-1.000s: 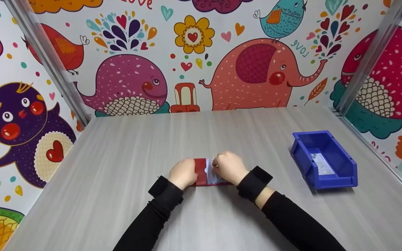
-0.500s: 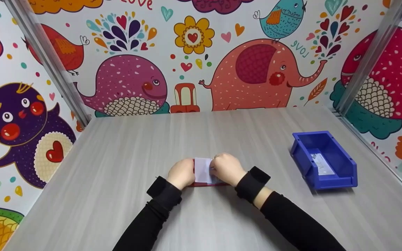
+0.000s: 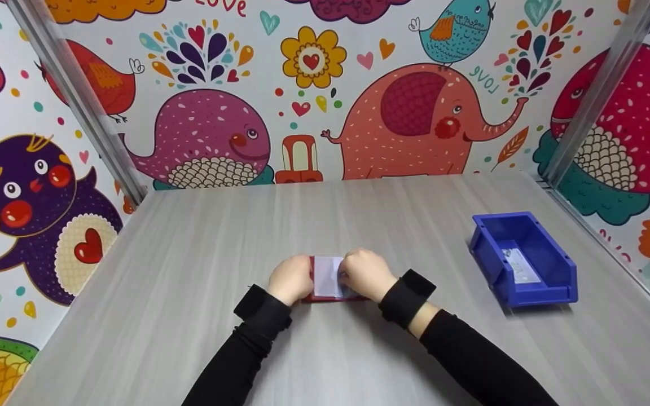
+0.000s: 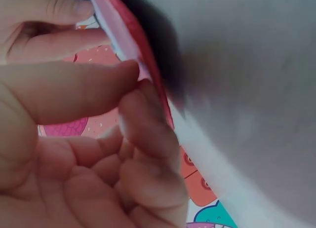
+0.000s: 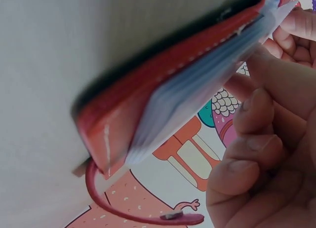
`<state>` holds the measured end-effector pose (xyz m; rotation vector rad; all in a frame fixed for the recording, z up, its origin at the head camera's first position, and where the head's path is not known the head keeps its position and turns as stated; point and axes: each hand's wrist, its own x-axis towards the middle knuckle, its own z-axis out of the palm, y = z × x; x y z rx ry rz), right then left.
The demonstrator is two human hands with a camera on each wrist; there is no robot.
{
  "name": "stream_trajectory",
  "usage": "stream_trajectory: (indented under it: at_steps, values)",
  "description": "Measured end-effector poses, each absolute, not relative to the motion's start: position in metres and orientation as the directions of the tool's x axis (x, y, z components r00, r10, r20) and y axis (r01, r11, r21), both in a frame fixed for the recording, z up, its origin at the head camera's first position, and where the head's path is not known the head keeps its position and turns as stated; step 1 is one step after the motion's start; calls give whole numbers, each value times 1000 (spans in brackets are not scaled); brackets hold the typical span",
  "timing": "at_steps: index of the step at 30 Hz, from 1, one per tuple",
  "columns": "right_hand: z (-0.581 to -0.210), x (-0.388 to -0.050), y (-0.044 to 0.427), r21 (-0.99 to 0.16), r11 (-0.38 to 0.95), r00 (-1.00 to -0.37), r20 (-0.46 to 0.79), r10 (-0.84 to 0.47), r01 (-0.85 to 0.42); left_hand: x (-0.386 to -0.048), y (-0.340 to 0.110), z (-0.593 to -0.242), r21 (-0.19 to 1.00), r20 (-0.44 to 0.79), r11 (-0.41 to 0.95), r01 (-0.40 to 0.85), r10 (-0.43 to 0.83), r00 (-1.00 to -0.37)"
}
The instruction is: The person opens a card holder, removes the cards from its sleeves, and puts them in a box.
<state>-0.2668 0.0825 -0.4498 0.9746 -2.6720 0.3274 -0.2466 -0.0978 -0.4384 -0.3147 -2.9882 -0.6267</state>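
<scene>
Red booklet (image 5: 170,67), left hand (image 3: 291,280) pinching its edge, right hand (image 3: 369,274) pinching pages (image 5: 190,90)

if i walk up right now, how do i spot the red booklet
Find the grey table, then the left hand and right hand near its middle. The booklet is held open between them. Unlike the blue bin off to the right, it has a red cover, pale pages and a loose red strap.

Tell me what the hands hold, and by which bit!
A red wallet: the left hand pinches its left edge, and the right hand pinches its pages.
</scene>
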Motion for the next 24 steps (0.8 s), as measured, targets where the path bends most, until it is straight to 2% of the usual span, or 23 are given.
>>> stream_trajectory:
  at_steps: [10,24]
  values:
    - [-451,-267,82,-122,747,-735,337,-588,-653,-249,-95,-428,402,178,889,219,159,-971]
    - [-452,-267,82,-123,738,-723,362,-589,-663,-250,-89,-436,349,216,888,299,234,-948]
